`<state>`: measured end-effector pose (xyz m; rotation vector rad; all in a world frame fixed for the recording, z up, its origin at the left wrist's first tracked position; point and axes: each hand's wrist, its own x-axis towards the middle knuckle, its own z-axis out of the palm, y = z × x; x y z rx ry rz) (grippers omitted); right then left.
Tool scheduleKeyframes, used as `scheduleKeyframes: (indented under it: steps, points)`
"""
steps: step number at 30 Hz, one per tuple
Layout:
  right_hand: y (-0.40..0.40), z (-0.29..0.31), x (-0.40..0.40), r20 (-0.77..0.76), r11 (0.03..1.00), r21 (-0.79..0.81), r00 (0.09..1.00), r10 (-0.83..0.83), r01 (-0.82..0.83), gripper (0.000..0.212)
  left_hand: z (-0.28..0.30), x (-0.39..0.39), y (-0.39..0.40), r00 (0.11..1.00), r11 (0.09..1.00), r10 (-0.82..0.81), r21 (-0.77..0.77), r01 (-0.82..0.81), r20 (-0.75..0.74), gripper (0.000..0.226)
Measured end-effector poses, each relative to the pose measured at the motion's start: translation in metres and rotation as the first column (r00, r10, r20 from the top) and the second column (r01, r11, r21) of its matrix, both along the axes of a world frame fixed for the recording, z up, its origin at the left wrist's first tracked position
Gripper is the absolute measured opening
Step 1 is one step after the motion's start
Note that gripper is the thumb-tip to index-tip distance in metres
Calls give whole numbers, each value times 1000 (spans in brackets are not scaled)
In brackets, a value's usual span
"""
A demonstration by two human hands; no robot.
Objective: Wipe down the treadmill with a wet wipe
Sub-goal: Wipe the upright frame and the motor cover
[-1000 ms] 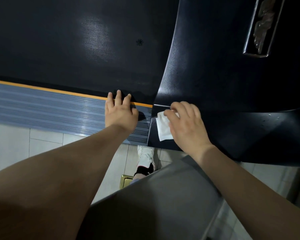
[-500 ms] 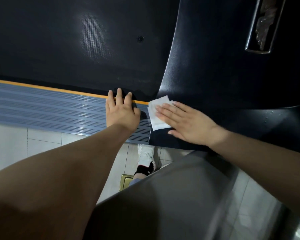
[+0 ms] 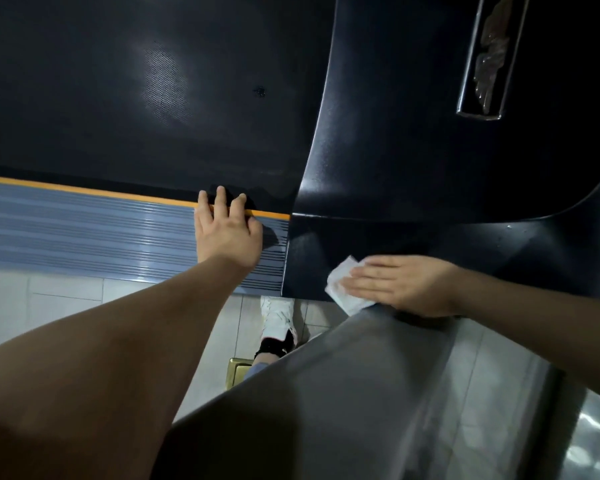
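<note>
The right hand (image 3: 400, 284) lay flat, fingers straight, pressing the thin floppy wet wipe (image 3: 342, 289) onto the treadmill's dark cover (image 3: 430, 168), so I'd pin it under the fingertips, while the left hand (image 3: 226, 230) rested spread on the side rail (image 3: 84, 230).

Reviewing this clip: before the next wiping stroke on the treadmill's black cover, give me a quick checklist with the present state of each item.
1. Wet wipe lies under the right hand, flat fingers pressing it: ok.
2. Wipe is in contact with the black motor cover, near its lower edge: ok.
3. Left hand braces on the grey side rail, fingertips over the orange stripe: ok.
4. Left hand is apart from the wipe's path: ok.
5. Whether the wipe is damp enough or soiled: cannot tell.
6. Shoe is planted on the floor tiles beside the treadmill: ok.
</note>
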<state>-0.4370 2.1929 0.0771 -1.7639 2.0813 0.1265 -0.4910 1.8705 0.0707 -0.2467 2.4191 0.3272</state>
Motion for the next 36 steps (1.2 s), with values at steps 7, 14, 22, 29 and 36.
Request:
scheduleKeyframes:
  steps: [7, 14, 22, 29, 36]
  points:
    - [8, 1, 33, -25, 977, -31, 977, -213, 212, 53, 3, -1, -3, 997, 996, -73, -39, 74, 29, 58]
    - [43, 14, -23, -222, 948, -76, 922, -317, 308, 55, 7, 2, -4, 965, 965, -259, -47, 257, -31, 67]
    - [80, 23, 26, -269, 856, 70, 836, -478, 512, 64, 5, 7, 43, 656, 677, -692, 46, 735, -301, 71]
    - [76, 17, 98, -132, 717, 45, 716, -686, 695, 68, 15, 6, 113, 349, 363, -812, 63, 930, -468, 76]
    - [81, 6, 82, -175, 214, -114, 192, -966, 970, 60, 7, -14, 143, 217, 227, -864, 33, 973, -454, 71]
